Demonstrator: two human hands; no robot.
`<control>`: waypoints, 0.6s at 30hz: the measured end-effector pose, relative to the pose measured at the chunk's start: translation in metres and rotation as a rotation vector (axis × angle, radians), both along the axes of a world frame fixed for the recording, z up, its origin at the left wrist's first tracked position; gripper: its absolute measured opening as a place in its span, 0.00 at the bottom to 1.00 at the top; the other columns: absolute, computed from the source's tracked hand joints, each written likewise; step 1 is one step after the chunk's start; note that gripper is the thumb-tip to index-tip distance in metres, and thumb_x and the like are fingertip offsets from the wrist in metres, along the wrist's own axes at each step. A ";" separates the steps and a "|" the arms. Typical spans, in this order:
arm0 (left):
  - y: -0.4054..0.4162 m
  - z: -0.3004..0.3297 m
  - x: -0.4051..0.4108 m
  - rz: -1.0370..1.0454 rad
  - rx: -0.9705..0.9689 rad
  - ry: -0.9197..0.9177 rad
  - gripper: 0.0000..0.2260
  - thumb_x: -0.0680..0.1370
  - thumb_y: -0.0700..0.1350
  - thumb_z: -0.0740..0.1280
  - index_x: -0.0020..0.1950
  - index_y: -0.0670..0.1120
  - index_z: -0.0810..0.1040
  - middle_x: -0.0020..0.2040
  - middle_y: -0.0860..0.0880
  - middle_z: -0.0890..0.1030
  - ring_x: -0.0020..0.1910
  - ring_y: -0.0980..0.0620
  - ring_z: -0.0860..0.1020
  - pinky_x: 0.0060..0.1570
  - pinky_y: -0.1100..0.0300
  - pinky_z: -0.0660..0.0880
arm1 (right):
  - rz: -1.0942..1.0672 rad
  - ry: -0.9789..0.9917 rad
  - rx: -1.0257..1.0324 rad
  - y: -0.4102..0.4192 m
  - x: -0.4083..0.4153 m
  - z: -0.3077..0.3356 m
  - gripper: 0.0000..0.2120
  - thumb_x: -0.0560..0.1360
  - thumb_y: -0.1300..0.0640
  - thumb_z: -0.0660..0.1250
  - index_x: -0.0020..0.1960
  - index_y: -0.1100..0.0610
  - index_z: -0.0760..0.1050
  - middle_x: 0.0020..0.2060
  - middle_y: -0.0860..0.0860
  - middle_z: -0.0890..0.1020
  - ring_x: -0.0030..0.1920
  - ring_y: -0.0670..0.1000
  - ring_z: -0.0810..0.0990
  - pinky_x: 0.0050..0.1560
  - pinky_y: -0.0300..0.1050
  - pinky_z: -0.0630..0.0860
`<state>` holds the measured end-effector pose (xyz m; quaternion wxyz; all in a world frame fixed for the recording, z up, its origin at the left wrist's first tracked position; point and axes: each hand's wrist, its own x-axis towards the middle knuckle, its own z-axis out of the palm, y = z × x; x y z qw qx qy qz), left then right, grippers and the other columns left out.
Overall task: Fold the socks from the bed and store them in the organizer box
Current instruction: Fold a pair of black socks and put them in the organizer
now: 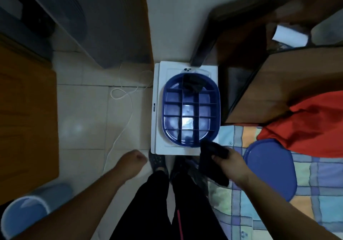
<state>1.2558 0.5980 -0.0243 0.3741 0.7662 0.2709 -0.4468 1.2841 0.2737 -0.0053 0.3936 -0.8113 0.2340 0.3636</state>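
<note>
Right hand [229,162] closed around a dark sock [211,158], thumb pressed over the cloth; sock bunched at the top near the fingers, its loose end hanging down toward the bed edge. Fold state of the sock hard to read, fabric black and blurred. Left hand [132,159] curled into a loose fist, holding nothing, hanging over the tiled floor [87,113] left of the legs.

Organizer box [191,110] just ahead of the right hand: blue, oval, divided into a grid of compartments, sitting on a white stand [157,110] whose top it nearly fills. Near rim of the box partly covered by the held sock. One dark sock [193,84] already in a far compartment, spilling over a divider; other cells look bare, though glare on the centre bottom washes out detail.

Blue lid [269,167] lies on the patchwork bed [259,212] to the right, close to the right forearm. Red cloth [304,126] covers the bed's far part and the lid's upper edge. White cable [122,108] loops across the floor left of the stand. Blue bin [26,213] cut off at lower left. Feet partly hidden under the stand's near edge
</note>
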 end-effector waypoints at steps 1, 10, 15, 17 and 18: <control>-0.005 -0.010 0.018 0.045 -0.019 -0.013 0.09 0.77 0.46 0.65 0.47 0.41 0.80 0.49 0.39 0.82 0.50 0.42 0.80 0.54 0.51 0.76 | -0.003 -0.019 0.005 0.004 0.012 -0.011 0.08 0.74 0.59 0.70 0.41 0.47 0.77 0.37 0.42 0.83 0.40 0.40 0.81 0.44 0.42 0.77; -0.043 -0.088 0.093 0.184 -0.139 -0.111 0.14 0.74 0.48 0.70 0.42 0.36 0.79 0.41 0.38 0.80 0.43 0.43 0.80 0.55 0.41 0.77 | 0.019 -0.207 0.242 0.064 0.105 -0.076 0.09 0.74 0.58 0.72 0.44 0.43 0.78 0.39 0.41 0.84 0.42 0.38 0.82 0.43 0.31 0.78; -0.047 -0.105 0.090 0.309 -0.171 -0.168 0.07 0.70 0.46 0.70 0.40 0.43 0.81 0.42 0.38 0.83 0.46 0.38 0.82 0.52 0.43 0.79 | 0.115 -0.258 0.278 0.096 0.120 -0.101 0.10 0.75 0.57 0.71 0.47 0.41 0.76 0.42 0.42 0.83 0.45 0.38 0.81 0.45 0.30 0.76; -0.047 -0.111 0.087 0.415 -0.232 -0.166 0.08 0.73 0.41 0.71 0.51 0.44 0.82 0.42 0.45 0.84 0.44 0.44 0.83 0.51 0.49 0.81 | 0.199 -0.301 0.228 0.102 0.120 -0.108 0.09 0.76 0.58 0.70 0.47 0.43 0.76 0.39 0.42 0.81 0.40 0.36 0.79 0.41 0.28 0.73; -0.048 -0.114 0.086 0.448 -0.266 -0.169 0.08 0.74 0.39 0.70 0.52 0.47 0.81 0.43 0.48 0.84 0.44 0.46 0.83 0.50 0.51 0.81 | 0.238 -0.321 0.200 0.104 0.119 -0.111 0.07 0.76 0.59 0.70 0.49 0.47 0.77 0.39 0.44 0.81 0.40 0.38 0.79 0.40 0.31 0.74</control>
